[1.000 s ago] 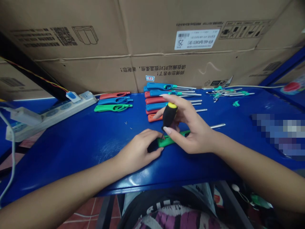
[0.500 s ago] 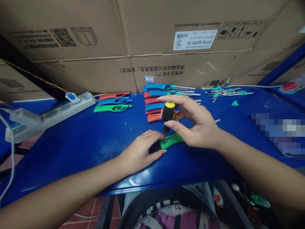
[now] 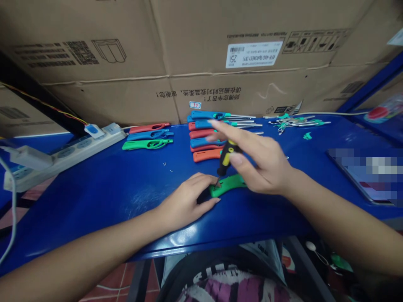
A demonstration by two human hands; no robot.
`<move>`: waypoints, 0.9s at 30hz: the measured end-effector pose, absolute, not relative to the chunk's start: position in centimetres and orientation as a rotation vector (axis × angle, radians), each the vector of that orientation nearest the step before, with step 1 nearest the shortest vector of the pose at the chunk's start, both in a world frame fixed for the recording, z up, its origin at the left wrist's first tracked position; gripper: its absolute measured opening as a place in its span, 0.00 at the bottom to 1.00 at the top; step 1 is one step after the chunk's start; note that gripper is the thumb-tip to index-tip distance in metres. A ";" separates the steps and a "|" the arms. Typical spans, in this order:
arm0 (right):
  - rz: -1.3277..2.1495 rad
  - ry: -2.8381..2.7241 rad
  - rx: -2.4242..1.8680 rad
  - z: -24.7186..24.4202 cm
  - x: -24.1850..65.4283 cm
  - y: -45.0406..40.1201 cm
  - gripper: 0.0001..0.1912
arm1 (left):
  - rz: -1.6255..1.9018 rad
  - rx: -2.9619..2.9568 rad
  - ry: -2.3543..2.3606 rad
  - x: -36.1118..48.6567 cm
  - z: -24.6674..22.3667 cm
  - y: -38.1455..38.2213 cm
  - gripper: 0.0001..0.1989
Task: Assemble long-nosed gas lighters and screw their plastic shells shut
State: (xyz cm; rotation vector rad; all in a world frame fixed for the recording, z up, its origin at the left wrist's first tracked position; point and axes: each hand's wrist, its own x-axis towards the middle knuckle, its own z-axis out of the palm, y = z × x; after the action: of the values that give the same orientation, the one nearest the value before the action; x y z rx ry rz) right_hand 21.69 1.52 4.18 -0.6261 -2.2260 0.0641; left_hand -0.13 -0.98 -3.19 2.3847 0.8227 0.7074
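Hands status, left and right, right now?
Left hand: holding the end of the green lighter handle between thumb and fingers.
Right hand: closed on the black-and-yellow screwdriver.

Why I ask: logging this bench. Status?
Left hand steadying green handle. Right hand holding screwdriver, tilted over handle's end. No obstruction seen; left fingertips close by.

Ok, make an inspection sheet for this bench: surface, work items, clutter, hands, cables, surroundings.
Surface: blue tabletop, one scuffed patch.
Work items: green handle; black-and-yellow screwdriver, tip at the green handle's left end; coloured handles beyond.
Clutter: tiny metal pieces; loose teal fragment.
Hands: left hand at the green handle's left end; right hand holding the screwdriver.
Cables: white cable, far left; red-and-yellow wires by the power strip.
Surroundings: cardboard behind the tabletop.
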 end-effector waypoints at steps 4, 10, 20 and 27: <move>0.065 -2.180 -0.593 4.0 21.5 1.7 0.18 | 0.701 2.387 0.816 -0.1 -3.0 -1.0 0.11; 0.008 -2.235 -0.544 3.9 21.9 2.0 0.22 | 0.682 2.382 0.804 -0.2 -3.1 -0.8 0.11; -0.049 -2.253 -0.472 4.1 22.4 2.3 0.21 | 0.702 2.419 0.813 -0.1 -3.2 -0.6 0.13; -0.282 -2.164 -0.509 3.9 21.8 1.8 0.21 | 0.709 2.461 0.820 -0.2 -3.3 -0.6 0.14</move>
State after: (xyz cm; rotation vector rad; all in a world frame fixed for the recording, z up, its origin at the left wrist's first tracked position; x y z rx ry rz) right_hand 21.78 1.76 3.94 -0.5087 -2.1639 -0.2819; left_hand -0.19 -0.57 -3.28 2.4613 0.8198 0.7092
